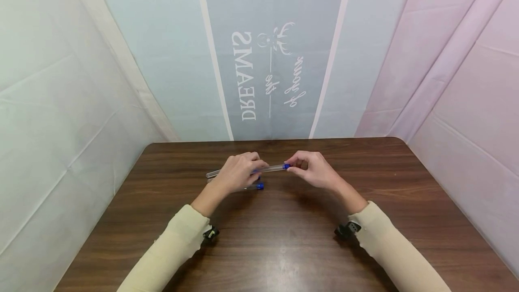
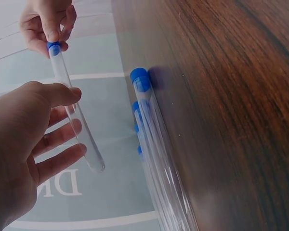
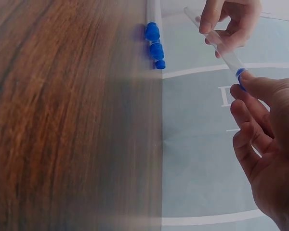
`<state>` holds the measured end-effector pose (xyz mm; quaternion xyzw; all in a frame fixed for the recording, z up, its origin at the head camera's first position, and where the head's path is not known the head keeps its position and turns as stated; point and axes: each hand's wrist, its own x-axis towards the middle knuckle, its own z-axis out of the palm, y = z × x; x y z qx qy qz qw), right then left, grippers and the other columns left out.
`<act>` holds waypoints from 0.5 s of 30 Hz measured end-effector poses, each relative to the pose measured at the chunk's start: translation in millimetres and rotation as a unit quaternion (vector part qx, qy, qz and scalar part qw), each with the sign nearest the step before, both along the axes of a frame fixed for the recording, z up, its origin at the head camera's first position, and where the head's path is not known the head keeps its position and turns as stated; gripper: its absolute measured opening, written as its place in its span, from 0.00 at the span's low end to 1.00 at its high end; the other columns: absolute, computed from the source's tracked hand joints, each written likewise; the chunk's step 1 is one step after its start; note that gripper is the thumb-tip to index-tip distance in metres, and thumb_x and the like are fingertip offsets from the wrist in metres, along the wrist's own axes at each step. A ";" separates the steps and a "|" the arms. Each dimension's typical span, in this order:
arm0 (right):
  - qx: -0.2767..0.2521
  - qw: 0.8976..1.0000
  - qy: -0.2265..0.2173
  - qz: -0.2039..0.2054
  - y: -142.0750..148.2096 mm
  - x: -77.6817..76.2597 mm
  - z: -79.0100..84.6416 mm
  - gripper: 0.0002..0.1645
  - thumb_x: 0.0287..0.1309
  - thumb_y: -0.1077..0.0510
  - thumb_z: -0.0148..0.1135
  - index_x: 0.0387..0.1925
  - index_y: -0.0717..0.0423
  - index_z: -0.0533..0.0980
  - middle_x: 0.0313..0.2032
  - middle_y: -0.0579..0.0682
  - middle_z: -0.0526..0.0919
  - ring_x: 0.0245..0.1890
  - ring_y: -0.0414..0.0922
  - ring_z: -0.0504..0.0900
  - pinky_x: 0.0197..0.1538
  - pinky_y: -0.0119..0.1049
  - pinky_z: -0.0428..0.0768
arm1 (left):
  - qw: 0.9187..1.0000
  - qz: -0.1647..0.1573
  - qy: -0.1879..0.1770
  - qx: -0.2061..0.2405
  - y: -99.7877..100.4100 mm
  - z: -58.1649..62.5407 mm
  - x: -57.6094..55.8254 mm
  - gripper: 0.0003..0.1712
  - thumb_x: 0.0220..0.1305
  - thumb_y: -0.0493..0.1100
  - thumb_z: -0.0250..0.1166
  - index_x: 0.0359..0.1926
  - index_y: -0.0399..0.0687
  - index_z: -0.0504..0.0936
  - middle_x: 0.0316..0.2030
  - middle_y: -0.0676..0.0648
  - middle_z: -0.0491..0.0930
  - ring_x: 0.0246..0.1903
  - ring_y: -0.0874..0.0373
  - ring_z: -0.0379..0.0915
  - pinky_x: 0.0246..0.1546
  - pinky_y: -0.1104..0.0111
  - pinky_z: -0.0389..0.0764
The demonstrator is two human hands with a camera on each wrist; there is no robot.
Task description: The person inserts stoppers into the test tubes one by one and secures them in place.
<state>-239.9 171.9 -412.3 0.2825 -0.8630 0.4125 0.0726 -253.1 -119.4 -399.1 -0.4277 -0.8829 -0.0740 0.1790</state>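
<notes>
Both hands hold one clear test tube point(image 2: 89, 137) with a blue cap point(image 3: 240, 75), raised above the table. My left hand point(image 1: 239, 170) pinches the tube's middle between thumb and fingers. At the other end, my right hand point(image 1: 316, 169) grips the blue cap with thumb and forefinger, its other fingers loosely curled. The tube slants in both wrist views, its rounded end beyond the left hand. Below the left hand, several more blue-capped test tubes point(image 2: 156, 139) lie side by side on the table, their caps point(image 3: 152, 32) toward the right. In the head view the left hand partly hides them.
The dark wood-grain table point(image 1: 284, 247) spans the area under both arms. A grey-blue cloth backdrop point(image 1: 275, 8) with mirrored lettering hangs behind its far edge, and pale cloth walls point(image 1: 48, 102) stand at the sides. A black wrist camera point(image 1: 347, 230) sits under the right sleeve.
</notes>
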 end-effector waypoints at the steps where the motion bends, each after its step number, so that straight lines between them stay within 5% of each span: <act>1: 0.000 1.000 -0.001 0.000 0.3 0.0 -0.4 0.07 0.69 0.64 0.78 0.46 0.54 0.91 0.39 0.50 0.95 0.36 0.34 0.85 0.39 0.30 0.83 | 1.000 -0.001 0.003 0.000 -0.1 -0.8 -0.3 0.12 0.69 0.43 0.81 0.51 0.58 0.95 0.39 0.54 0.88 0.32 0.60 0.84 0.25 0.70 0.79; 15: 0.004 1.000 0.019 0.013 3.9 0.3 -3.6 0.12 0.69 0.65 0.78 0.53 0.57 0.92 0.40 0.49 0.96 0.37 0.34 0.87 0.40 0.30 0.85 | 1.000 0.019 -0.010 -0.011 -3.2 -3.2 1.1 0.12 0.71 0.46 0.80 0.53 0.61 0.93 0.38 0.52 0.90 0.34 0.57 0.85 0.23 0.69 0.76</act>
